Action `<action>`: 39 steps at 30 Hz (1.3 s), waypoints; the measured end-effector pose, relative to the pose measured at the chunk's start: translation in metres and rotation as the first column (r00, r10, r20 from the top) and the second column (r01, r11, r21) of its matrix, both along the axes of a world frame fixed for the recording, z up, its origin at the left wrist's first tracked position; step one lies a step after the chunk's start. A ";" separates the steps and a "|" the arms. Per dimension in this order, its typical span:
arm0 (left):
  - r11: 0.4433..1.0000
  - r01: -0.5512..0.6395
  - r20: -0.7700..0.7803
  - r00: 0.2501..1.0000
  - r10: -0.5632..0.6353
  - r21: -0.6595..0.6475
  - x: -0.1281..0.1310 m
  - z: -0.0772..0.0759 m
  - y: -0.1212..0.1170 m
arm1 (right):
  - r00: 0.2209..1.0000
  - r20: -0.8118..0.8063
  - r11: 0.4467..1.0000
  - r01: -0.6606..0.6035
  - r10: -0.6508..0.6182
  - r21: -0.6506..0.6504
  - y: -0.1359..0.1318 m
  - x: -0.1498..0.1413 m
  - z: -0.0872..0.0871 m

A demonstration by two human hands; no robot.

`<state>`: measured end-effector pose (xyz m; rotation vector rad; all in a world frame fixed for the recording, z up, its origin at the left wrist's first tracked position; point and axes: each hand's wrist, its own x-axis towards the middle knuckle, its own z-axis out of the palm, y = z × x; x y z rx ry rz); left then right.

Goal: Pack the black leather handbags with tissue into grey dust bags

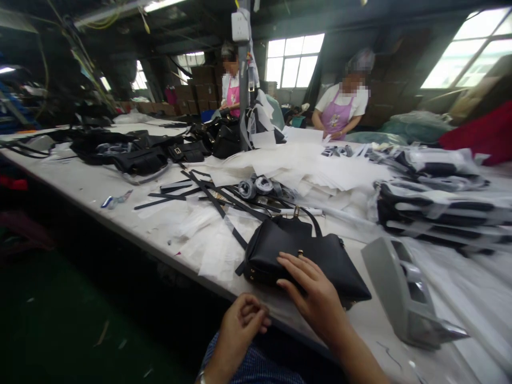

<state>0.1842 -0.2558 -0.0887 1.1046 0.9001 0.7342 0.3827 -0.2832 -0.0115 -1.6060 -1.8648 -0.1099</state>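
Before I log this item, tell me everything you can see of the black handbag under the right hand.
The handbag looks like smooth black leather, with a dark handle, a small gold-coloured clasp and gold-coloured studs near one end. It lies near the table edge. The right hand rests on it; the left is off it.

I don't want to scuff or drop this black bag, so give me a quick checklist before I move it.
1. Right hand on the black bag: ok, fingers spread on top.
2. Left hand empty: cannot tell, fingers curled.
3. Bag well back from the near edge of the table: not ok, it lies close to it.
4. Surroundings free of black straps: not ok, some lie beside it.
5. Underside unmarked: cannot tell, hidden.
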 end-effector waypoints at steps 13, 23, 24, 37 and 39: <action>0.862 0.332 -0.155 0.943 -0.294 0.382 0.094 0.032 -0.009 | 0.641 -0.645 0.894 0.419 -0.416 -0.159 -0.084 0.084 -0.061; 0.692 0.240 -0.248 0.964 -0.091 0.680 0.105 0.035 0.009 | 0.724 -0.616 0.918 0.396 -0.309 0.006 -0.077 0.057 -0.057; 0.699 0.226 -0.241 0.967 -0.078 0.678 0.106 0.034 0.005 | 0.722 -0.619 0.912 0.409 -0.309 0.022 -0.074 0.055 -0.058; 0.783 -0.003 -0.170 0.976 0.139 0.622 0.111 0.020 -0.018 | 0.717 -0.621 0.913 0.408 -0.316 0.007 -0.069 0.034 -0.047; 0.768 -0.018 -0.192 0.964 0.183 0.640 0.113 0.021 -0.018 | 0.724 -0.613 0.914 0.407 -0.318 0.006 -0.070 0.033 -0.045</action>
